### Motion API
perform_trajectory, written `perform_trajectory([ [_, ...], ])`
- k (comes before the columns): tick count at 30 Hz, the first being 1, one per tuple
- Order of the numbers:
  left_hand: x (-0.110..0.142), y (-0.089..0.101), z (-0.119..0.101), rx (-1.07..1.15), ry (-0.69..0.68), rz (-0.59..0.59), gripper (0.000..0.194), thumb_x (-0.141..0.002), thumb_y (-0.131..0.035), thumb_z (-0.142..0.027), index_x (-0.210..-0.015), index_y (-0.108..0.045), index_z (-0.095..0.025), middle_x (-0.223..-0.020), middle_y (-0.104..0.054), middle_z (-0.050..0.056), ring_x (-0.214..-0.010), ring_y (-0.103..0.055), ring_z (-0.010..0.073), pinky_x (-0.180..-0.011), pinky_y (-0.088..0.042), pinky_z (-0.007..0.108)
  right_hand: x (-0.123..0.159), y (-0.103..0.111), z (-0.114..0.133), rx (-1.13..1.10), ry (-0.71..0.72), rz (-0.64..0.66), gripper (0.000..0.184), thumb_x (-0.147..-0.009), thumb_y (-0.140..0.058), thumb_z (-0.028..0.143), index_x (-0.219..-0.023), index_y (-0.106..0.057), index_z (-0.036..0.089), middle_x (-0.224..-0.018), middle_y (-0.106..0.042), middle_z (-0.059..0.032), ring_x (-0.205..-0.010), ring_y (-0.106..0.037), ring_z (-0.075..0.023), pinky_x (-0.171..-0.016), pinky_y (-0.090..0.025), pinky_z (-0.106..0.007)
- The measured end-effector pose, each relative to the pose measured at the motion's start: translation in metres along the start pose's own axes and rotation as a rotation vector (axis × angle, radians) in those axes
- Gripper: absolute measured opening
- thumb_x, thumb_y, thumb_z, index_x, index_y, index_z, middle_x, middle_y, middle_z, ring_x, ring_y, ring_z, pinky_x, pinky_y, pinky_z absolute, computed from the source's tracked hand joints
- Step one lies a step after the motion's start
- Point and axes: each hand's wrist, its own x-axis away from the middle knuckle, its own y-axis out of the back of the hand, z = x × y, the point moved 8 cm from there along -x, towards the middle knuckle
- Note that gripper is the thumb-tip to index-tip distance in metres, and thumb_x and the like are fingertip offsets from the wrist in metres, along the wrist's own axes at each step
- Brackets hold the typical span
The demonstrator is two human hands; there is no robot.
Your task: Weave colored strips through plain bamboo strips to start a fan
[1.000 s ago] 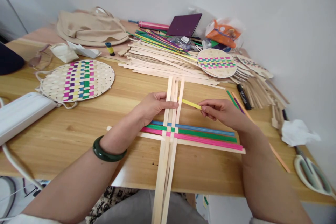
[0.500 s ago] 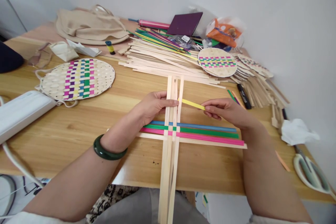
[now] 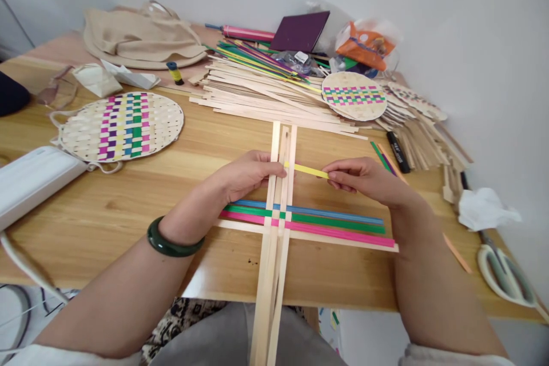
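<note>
Yellow strip (image 3: pixel 312 171) is pinched by the right hand (image 3: pixel 364 177), its far end threaded among pale strips (image 3: pixel 266 257) clamped by the left hand (image 3: pixel 249 174) — and the weave (image 3: pixel 282 215) could be skewed if that strip is tugged too hard.

Worktop (image 3: pixel 343 280), far left corner: beige cloth bundle (image 3: pixel 141 40), small spool (image 3: pixel 175 74) near it. Far edge: purple panel (image 3: pixel 300 31); orange packet (image 3: pixel 364 46) towards far right corner. Right edge: crumpled white tissue (image 3: pixel 486 209); scissors (image 3: pixel 506 274) nearer the front. Left edge: white box (image 3: pixel 38 180).
</note>
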Motion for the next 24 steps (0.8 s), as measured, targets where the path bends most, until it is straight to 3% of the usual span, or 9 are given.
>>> perform_trajectory([
  [6, -0.004, 0.001, 0.001, -0.107, -0.041, -0.003, 0.019, -0.055, -0.081, -0.022, -0.071, -0.074, -0.016, -0.078, -0.073, 0.002, -0.078, -0.064, 0.0179, -0.081, -0.049, 0.032, -0.001, -0.005, 0.004, 0.073, 0.047, -0.023, 0.033, -0.079, -0.062, 0.049, -0.086, -0.073, 0.019, -0.062, -0.057, 0.0011, -0.057, -0.047, -0.0109, -0.054, -0.037, -0.027],
  [13, -0.005, 0.006, 0.000, -0.151, -0.073, -0.063, 0.024, -0.057, -0.080, -0.027, -0.077, -0.073, -0.016, -0.076, -0.069, 0.001, -0.073, -0.060, 0.0157, -0.076, -0.048, 0.030, -0.004, -0.004, 0.001, 0.185, 0.057, -0.058, 0.028, -0.081, -0.059, 0.046, -0.081, -0.072, 0.022, -0.062, -0.059, 0.0006, -0.061, -0.051, -0.0141, -0.061, -0.041, -0.029],
  [19, -0.003, 0.011, -0.006, -0.152, -0.102, -0.165, 0.022, -0.057, -0.077, -0.021, -0.076, -0.068, -0.015, -0.074, -0.066, -0.001, -0.070, -0.059, 0.0137, -0.072, -0.046, 0.027, -0.004, -0.003, 0.001, 0.204, 0.044, -0.071, 0.026, -0.081, -0.058, 0.043, -0.079, -0.071, 0.021, -0.061, -0.058, 0.0005, -0.060, -0.051, -0.0141, -0.061, -0.041, -0.028],
  [24, -0.005, 0.012, -0.008, -0.183, -0.134, -0.178, 0.026, -0.055, -0.077, -0.019, -0.080, -0.068, -0.014, -0.078, -0.068, 0.001, -0.075, -0.062, 0.0162, -0.075, -0.047, 0.029, -0.004, -0.003, 0.002, 0.237, 0.044, -0.073, 0.024, -0.081, -0.057, 0.042, -0.076, -0.069, 0.022, -0.061, -0.057, 0.0006, -0.060, -0.050, -0.0142, -0.060, -0.041, -0.028],
])
